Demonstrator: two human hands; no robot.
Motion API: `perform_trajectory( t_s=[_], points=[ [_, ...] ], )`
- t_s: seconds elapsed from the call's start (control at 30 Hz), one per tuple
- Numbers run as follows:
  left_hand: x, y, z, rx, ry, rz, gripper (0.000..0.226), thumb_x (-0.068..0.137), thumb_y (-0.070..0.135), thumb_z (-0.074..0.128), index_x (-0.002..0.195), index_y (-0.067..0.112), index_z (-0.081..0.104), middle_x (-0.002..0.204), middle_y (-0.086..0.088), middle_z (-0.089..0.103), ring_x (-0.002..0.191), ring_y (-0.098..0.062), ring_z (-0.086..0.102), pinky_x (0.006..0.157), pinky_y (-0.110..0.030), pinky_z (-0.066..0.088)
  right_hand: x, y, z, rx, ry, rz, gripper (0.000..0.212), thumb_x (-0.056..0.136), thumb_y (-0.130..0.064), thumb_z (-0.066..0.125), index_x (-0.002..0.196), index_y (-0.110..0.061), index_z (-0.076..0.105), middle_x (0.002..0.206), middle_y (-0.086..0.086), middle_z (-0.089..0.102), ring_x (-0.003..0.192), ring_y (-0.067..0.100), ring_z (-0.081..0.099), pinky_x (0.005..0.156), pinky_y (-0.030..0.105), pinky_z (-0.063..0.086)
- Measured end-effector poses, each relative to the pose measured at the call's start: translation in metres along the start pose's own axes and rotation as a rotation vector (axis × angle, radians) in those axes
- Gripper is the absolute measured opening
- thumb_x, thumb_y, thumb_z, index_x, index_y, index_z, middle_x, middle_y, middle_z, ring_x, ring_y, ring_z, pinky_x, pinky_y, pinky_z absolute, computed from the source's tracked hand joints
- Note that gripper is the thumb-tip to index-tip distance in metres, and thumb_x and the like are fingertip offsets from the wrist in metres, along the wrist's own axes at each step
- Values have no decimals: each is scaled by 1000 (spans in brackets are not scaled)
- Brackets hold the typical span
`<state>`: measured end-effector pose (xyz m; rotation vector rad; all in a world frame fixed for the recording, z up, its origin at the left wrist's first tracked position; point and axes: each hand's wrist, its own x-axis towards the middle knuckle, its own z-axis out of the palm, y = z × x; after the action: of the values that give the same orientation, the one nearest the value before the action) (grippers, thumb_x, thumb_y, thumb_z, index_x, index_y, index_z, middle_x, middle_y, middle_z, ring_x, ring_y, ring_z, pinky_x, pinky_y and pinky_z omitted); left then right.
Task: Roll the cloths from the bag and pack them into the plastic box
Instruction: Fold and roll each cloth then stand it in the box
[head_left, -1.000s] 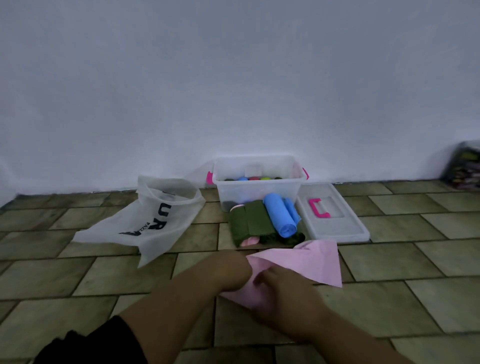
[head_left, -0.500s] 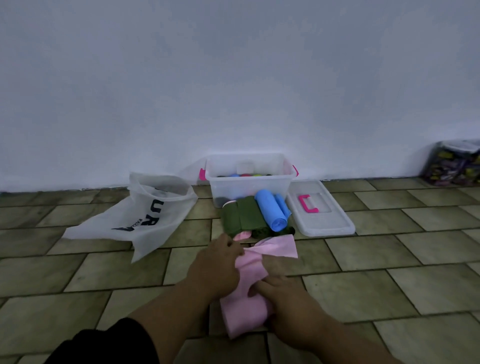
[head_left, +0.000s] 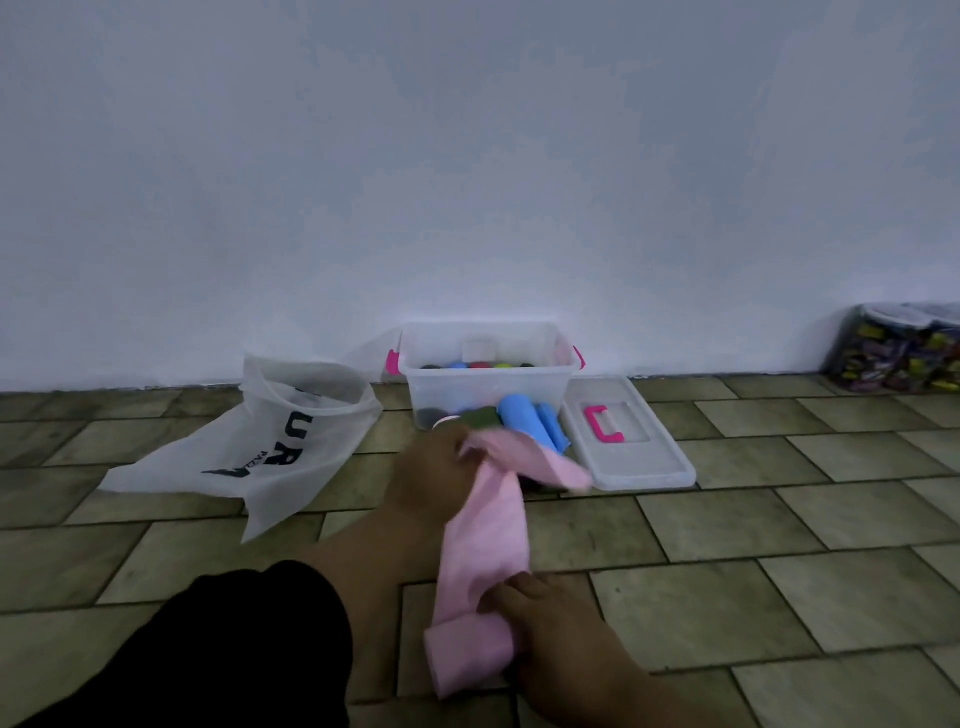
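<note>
A pink cloth is stretched lengthwise over the tiled floor. My left hand grips its far end, which flares out to the right. My right hand holds the near end, where the cloth is rolled into a short tube. Behind them, a clear plastic box with pink latches stands against the wall with several coloured rolls inside. A blue roll and a green roll lie in front of the box. A white bag with dark letters lies open at the left.
The box's clear lid with a pink handle lies flat to the right of the box. A clear container of colourful items stands at the far right by the wall. The white wall closes off the back.
The cloth went from a spread sheet to a long narrow strip. My left hand has pulled its far end away toward the box, while my right hand drew the rolled end nearer.
</note>
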<state>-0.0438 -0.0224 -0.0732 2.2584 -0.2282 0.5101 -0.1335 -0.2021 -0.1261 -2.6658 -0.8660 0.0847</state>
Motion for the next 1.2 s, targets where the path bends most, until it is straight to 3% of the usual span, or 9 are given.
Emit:
perform_trajectory(
  t_s=[0.2,0.3,0.37,0.47,0.53,0.6,0.73,0.87,1.2],
  points=[
    [37,-28,-44,-50,19,-627,27,92,26,53,111,8,60,112,-15,62,94,-29,57,79,-34,45,3,-2,-2,5,8,-9,49,73,-29,51,122,-36,51,124,-11,51,111,16,49,93,24,38],
    [43,-18,-54,-145,219,-640,47,85,22,63,128,12,47,129,-14,49,104,-30,55,84,-35,47,5,-2,-3,29,-9,-6,48,74,-28,53,121,-36,52,125,-11,51,113,15,47,94,24,38],
    [37,-2,-54,-74,304,-421,37,85,22,63,120,16,52,120,-9,51,99,-27,56,83,-33,49,6,-1,-3,34,-13,8,47,75,-29,55,121,-37,51,123,-12,51,114,13,46,92,25,39],
    [10,19,-41,80,-156,-171,14,90,29,58,104,26,59,94,8,60,93,-19,58,66,-17,42,9,-2,-5,28,-37,20,46,76,-30,56,121,-37,50,123,-12,51,116,13,44,93,25,39],
    [-10,23,-25,262,-692,-211,35,96,47,43,118,25,59,116,-1,62,110,-21,54,81,-23,41,10,-3,-7,28,-38,34,46,76,-30,54,121,-37,51,122,-10,51,118,14,43,93,26,40],
    [-26,22,-11,373,-954,-327,60,97,57,25,133,17,52,139,-10,50,124,-25,45,98,-30,31,9,-6,-8,5,-24,66,45,75,-35,52,120,-38,50,122,-8,49,120,16,41,93,31,43],
    [-39,20,1,268,-932,-443,70,96,60,15,128,13,56,137,-12,51,122,-25,46,95,-29,27,8,-24,-2,-3,29,216,77,60,-72,43,130,-43,34,133,-9,38,128,14,32,92,38,40],
    [-34,21,5,166,-868,-555,75,93,64,17,127,10,59,130,-14,56,115,-25,49,91,-28,29,17,-46,10,-19,59,349,105,45,-89,36,135,-35,25,137,-6,33,129,18,30,96,45,39],
    [-23,19,8,213,-886,-568,79,92,66,12,144,12,38,150,-12,36,135,-26,35,114,-39,22,29,-46,11,-44,97,382,80,60,-68,45,131,-32,38,122,-6,48,116,23,38,91,45,38]
  ],
)
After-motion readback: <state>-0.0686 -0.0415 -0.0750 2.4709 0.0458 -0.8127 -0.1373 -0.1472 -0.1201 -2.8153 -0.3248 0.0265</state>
